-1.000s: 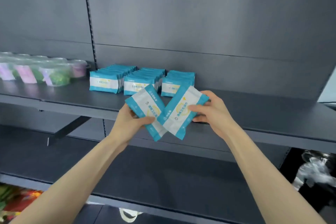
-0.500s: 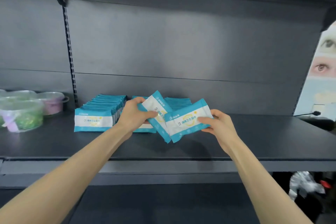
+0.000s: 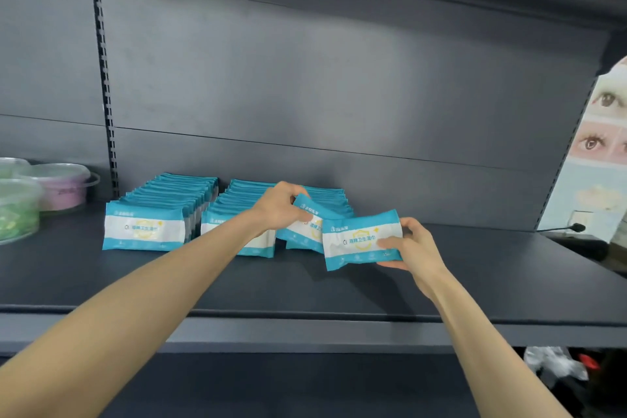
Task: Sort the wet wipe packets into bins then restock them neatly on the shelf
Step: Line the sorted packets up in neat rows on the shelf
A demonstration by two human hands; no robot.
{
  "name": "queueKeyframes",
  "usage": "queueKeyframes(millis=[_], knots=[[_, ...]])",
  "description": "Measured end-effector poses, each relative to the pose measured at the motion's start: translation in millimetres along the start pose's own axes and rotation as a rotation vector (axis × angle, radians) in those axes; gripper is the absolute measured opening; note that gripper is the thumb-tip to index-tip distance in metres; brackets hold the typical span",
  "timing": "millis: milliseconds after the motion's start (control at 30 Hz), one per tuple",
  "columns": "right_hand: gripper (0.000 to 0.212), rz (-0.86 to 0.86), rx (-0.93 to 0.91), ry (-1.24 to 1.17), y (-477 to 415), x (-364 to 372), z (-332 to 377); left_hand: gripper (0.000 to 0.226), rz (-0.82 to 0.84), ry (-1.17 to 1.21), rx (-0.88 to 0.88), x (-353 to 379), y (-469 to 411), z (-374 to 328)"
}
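On the dark shelf (image 3: 475,268), at its far nine o'clock end, clear tubs (image 3: 20,210) sit apart from the stock. Next comes the first row (image 3: 146,229) of wet wipe packets, stood on edge with labels facing out so they read from the aisle. The second row (image 3: 237,210) stands just beside it, packed the same way. The left hand (image 3: 281,205) reaches across that row with its fingers curled over the top edge of a tilted packet (image 3: 310,214). This packet hangs at the hand's four o'clock against the front of the third row (image 3: 330,197), and I'd judge it is being slotted in there. Further right, the right hand (image 3: 417,244) pinches the upright packet (image 3: 361,239) by its end, thumb on the label. It sticks out at that hand's nine o'clock, label forward; whether it touches the shelf I cannot tell. It looks held ready to go in next.
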State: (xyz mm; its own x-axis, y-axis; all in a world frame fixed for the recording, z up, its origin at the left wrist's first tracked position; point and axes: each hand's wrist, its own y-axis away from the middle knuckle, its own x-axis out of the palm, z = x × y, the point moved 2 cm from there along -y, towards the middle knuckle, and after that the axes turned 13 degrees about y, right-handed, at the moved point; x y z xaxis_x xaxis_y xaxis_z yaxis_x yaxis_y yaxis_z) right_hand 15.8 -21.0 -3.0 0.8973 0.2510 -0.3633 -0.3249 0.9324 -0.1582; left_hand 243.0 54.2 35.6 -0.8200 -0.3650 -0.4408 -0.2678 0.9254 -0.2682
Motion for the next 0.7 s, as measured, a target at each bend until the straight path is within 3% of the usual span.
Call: queueKeyframes(millis=[133,267,433,567,700], knots=[[0.029,0.011,0.014,0.022,-15.0,2.2,-10.6,0.025,0.03,-0.29,-0.013,14.3,-23.9,13.3],[0.031,0.037,0.022,0.029,-30.3,9.6,-21.5,0.021,0.029,-0.48,-0.015,26.3,-35.2,26.7],[0.028,0.038,0.0,0.058,-43.6,16.0,-31.7,0.032,0.012,-0.81,0.102,28.9,-37.7,24.9],[0.025,-0.001,-0.041,0.167,-51.0,28.0,-38.9,0.045,0.013,-0.82,0.147,20.0,-35.1,23.9],[0.027,0.005,-0.096,0.415,-59.5,48.8,-31.4,0.06,0.137,-0.766,0.155,10.8,-29.3,20.6]])
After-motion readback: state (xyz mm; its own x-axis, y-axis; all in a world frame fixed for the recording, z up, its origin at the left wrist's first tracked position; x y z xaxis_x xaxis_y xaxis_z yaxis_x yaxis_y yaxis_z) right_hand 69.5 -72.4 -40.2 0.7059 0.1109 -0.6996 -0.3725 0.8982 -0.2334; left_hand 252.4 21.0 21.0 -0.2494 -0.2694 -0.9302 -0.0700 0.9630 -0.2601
